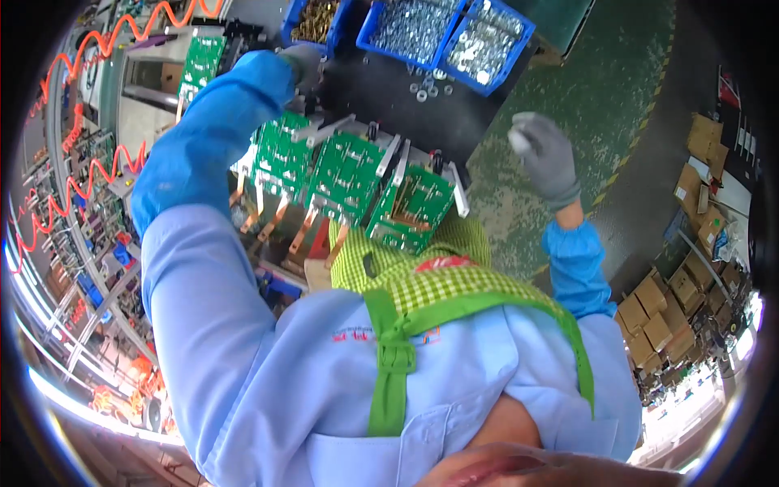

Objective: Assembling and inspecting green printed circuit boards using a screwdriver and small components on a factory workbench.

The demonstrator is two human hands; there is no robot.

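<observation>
My left hand (303, 66), in a grey glove, reaches over the black work surface (381, 97) close to a blue bin (339, 26) of brass-coloured fasteners. Its fingers are mostly hidden and blurred. Raised at the right, away from the surface, is my right hand (548, 162), also gloved in grey. Its fingers are curled together, and whatever they may hold cannot be made out. Between my arms stand several green circuit boards (345, 174) in a row, with metal bars along their upper edges. Copper strips (304, 231) stick out on the near side.
A blue bin (398, 55) of small silvery hardware and another blue bin (471, 79) of washers sit at the far edge. Loose washers (421, 96) lie before them. Another green board (201, 65) stands far left, near orange coiled hoses (122, 32). Cardboard boxes (657, 321) are stacked at right.
</observation>
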